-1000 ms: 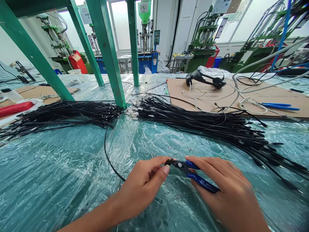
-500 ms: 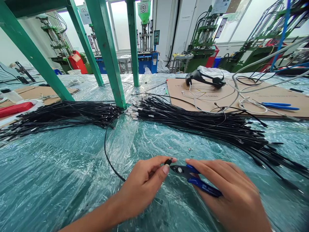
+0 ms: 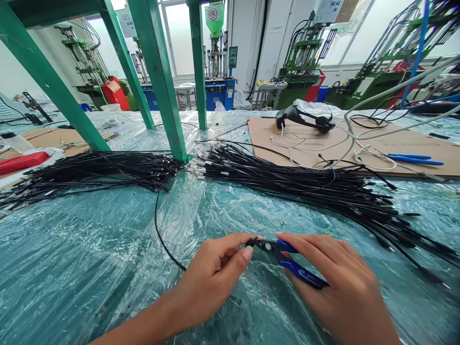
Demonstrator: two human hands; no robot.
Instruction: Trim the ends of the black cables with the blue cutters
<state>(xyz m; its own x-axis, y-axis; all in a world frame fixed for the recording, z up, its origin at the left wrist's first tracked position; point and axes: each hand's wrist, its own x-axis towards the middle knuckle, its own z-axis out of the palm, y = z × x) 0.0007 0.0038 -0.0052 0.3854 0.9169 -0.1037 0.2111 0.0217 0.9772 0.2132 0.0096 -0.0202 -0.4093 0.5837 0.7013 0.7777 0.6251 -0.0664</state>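
My left hand point(image 3: 212, 280) pinches the end of a thin black cable point(image 3: 253, 242) between thumb and fingers. The cable runs out under that hand and curves away over the plastic sheet point(image 3: 89, 268) towards the bundles. My right hand point(image 3: 334, 282) grips a pair of blue-handled flush cutters point(image 3: 298, 266). The cutters' metal jaws point(image 3: 264, 245) sit against the cable end, and my fingertips partly cover the handles. Whether the cable lies inside the jaws is too small to tell.
Two large bundles of black cables point(image 3: 97, 172) point(image 3: 287, 182) lie ahead of my hands, their tips meeting near a green table leg point(image 3: 176, 129). Beyond, a cardboard sheet point(image 3: 413, 165) carries white wires and blue pliers point(image 3: 413, 159). Injection moulding machines point(image 3: 215, 57) stand behind.
The cutter jaws and the cable end, slightly apart half a second ago, have come back together. My right hand has shifted a little towards my left hand.
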